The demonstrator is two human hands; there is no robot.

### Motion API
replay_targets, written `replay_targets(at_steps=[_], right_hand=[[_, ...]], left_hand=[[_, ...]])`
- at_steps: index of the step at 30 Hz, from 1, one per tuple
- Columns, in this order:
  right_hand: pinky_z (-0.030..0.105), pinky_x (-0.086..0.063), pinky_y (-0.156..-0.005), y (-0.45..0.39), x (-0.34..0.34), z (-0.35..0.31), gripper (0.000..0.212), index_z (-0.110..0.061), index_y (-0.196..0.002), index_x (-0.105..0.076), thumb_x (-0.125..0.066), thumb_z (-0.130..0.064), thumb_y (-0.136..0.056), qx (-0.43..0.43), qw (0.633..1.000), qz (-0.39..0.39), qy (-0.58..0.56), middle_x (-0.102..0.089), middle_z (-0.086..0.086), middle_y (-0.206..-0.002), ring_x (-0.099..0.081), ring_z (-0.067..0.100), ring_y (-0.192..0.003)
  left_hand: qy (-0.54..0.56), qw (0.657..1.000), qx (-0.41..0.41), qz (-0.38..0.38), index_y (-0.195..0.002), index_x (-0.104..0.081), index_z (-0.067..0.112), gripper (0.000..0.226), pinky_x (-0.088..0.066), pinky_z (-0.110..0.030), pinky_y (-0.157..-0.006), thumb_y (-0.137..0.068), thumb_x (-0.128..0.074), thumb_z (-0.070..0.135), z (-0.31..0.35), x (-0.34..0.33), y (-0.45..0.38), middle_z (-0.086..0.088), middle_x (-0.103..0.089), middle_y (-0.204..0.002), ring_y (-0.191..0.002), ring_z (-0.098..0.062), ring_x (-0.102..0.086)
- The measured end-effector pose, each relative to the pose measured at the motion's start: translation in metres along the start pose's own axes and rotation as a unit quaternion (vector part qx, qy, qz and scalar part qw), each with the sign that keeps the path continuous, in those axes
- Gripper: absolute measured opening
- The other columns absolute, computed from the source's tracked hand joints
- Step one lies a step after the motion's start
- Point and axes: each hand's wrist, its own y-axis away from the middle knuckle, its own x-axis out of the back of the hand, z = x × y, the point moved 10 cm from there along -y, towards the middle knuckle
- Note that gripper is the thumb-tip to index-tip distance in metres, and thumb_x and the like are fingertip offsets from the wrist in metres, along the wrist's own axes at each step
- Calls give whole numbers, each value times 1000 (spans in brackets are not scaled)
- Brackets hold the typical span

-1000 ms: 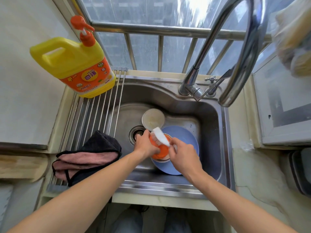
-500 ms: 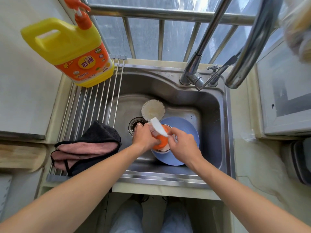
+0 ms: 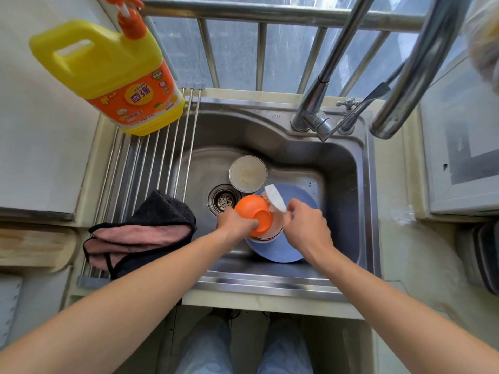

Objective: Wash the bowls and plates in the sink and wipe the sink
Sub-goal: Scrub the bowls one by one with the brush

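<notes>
An orange bowl (image 3: 255,210) is turned with its underside up, and my left hand (image 3: 235,221) grips its near rim. In my right hand (image 3: 306,228) is a white dish brush (image 3: 275,197), its bristles against the bowl's right side. Under the orange bowl another pale bowl (image 3: 274,233) rests on a blue plate (image 3: 286,249) on the floor of the steel sink (image 3: 345,184). A white bowl (image 3: 248,174) with a metal rim stands upright just behind, beside the drain (image 3: 223,199).
A yellow detergent bottle (image 3: 113,74) stands at the back left on a roll-up metal rack (image 3: 151,163). A folded black and pink cloth (image 3: 140,233) lies on the rack's near end. The tall faucet (image 3: 405,68) arches over the sink's right back corner.
My left hand has turned the orange bowl over, so its underside now faces up. The brush has shifted from the bowl's inside to its outer right side.
</notes>
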Motion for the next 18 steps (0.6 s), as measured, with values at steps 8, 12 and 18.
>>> replay_targets(at_steps=[8,12,18], right_hand=[[40,-52,-66,2,-5,-1,16,-21,-102,-58,-44,-26,-97,8,1000,-4,-8,-62,4,-77,-57,35,-79],[35,-39,-65,10,-19,-21,30,-34,-119,-60,-43,-22,-97,51,998,-29,2,-67,6,-88,-50,31,-80],[33,-38,-63,3,-16,-8,26,-29,-117,-61,-44,-25,-98,24,1000,-18,4,-52,-3,-77,-51,29,-77]], left_hand=[[-120,985,-122,4,-114,-53,18,61,-49,-36,-88,-61,-82,23,43,4,-8,-9,-50,-118,-113,-30,-53],[-142,985,-86,-50,-111,-61,9,71,-47,-31,-79,-48,-76,37,43,-4,-11,-11,-64,-110,-109,-28,-60],[-74,989,-3,-127,-112,-60,7,76,-61,-39,-73,-51,-87,43,27,-10,-10,-10,-67,-107,-93,-27,-66]])
